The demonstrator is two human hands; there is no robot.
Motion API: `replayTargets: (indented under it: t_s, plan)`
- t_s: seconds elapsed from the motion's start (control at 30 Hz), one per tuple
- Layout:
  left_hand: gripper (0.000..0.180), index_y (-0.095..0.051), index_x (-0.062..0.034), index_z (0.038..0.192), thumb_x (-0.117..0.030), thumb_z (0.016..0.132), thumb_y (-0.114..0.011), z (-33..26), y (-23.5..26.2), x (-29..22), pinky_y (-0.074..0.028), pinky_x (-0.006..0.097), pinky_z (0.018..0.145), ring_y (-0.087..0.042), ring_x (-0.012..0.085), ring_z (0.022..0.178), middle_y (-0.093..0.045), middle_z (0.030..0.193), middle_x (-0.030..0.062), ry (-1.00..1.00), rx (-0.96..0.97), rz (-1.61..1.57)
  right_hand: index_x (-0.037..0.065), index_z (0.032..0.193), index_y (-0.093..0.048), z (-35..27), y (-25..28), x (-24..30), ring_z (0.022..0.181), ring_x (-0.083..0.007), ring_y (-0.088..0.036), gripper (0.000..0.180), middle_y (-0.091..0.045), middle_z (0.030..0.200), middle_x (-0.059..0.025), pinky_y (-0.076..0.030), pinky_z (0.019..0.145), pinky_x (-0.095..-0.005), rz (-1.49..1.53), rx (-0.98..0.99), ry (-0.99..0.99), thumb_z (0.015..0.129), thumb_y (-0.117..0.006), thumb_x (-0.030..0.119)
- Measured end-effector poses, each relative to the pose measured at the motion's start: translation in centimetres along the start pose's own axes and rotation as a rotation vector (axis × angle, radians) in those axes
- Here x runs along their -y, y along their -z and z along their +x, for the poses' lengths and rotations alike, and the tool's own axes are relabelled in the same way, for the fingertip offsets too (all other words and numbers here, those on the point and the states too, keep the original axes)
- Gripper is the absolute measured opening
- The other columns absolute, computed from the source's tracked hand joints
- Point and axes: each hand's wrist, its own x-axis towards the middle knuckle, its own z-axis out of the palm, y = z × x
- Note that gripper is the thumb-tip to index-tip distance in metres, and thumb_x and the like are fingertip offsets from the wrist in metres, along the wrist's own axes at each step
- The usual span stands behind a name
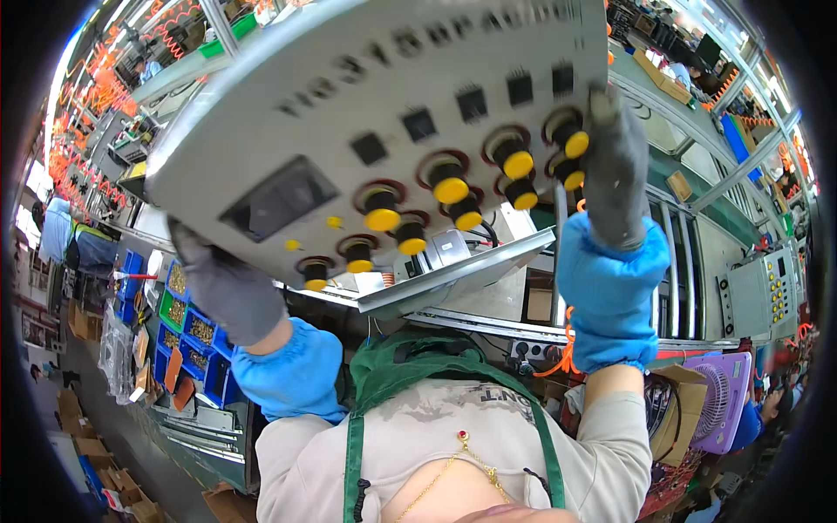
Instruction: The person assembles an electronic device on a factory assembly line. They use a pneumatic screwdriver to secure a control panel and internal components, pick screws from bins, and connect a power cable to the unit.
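Grey control panel, yellow-capped push-buttons: lifted overhead, centre frame; left hand and right hand, gloved, each grip closed on an edge; likely repositioning, needing steady level support

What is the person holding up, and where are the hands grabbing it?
A big grey metal control panel with yellow buttons. The left hand grips its lower left edge; the right hand grips its right edge.

panel: matt grey metal | buttons: glossy yellow plastic | gloves: grey cloth
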Motion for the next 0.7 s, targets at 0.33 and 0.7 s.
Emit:
replayTargets:
  t_s: [0.33, 0.7]
  plan:
    - [0.024, -0.056, -0.0061, 0.12, -0.015, 0.098, -0.052, -6.1, -0.9, 4.6, -0.052, 0.029, 0.089, -0.06, 0.0133, 0.101, -0.063, 0.112, 0.005, 0.303, 0.012, -0.103, 0.003, 0.111, -0.061, -8.3, 1.8, -12.8, 0.08, -0.0095, -0.059, 0.044, -0.063, 0.094, -0.0029, -0.049, 0.069, -0.0236, 0.381, -0.184, -0.403, 0.096, -0.052, 0.043]
    - [0.023, -0.059, -0.0037, 0.117, -0.006, 0.095, -0.055, -7.0, -0.4, 5.8, -0.051, 0.024, 0.08, -0.06, 0.0104, 0.091, -0.064, 0.105, 0.0049, 0.24, -0.041, -0.034, 0.008, 0.099, -0.059, -10.2, 0.2, -15.4, 0.064, -0.007, -0.052, 0.043, -0.057, 0.077, 0.002, -0.042, 0.055, -0.0206, 0.339, -0.238, -0.379, 0.095, -0.052, 0.05]
